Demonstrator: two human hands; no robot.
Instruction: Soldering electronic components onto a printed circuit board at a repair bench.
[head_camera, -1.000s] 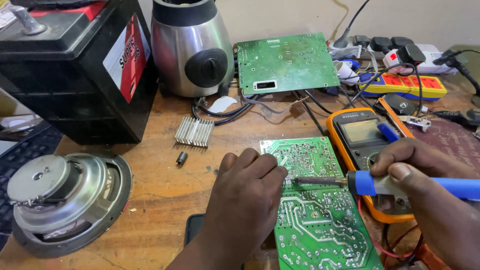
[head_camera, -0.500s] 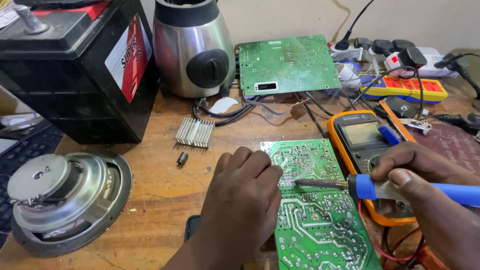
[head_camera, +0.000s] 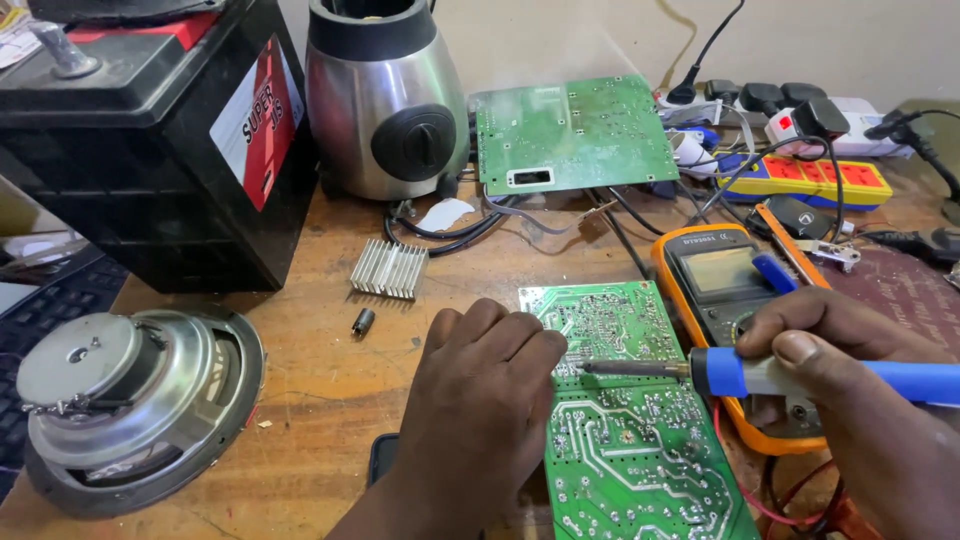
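Your left hand covers the near-left edge of the green circuit board, fingers curled together and pressing it onto the wooden bench; whether they pinch anything is hidden. Your right hand, partly cut off, grips the blue-handled soldering iron, its tip touching the board.

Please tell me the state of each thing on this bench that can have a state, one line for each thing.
Left hand: resting on the near circuit board's left edge.
Right hand: closed around the soldering iron.
Soldering iron: held level, tip on the board.
Near circuit board: flat, solder side up.
Far circuit board: propped up, tilted.
Multimeter: lying flat, screen blank.
Speaker: lying magnet up.
Blender base: upright, no jar.
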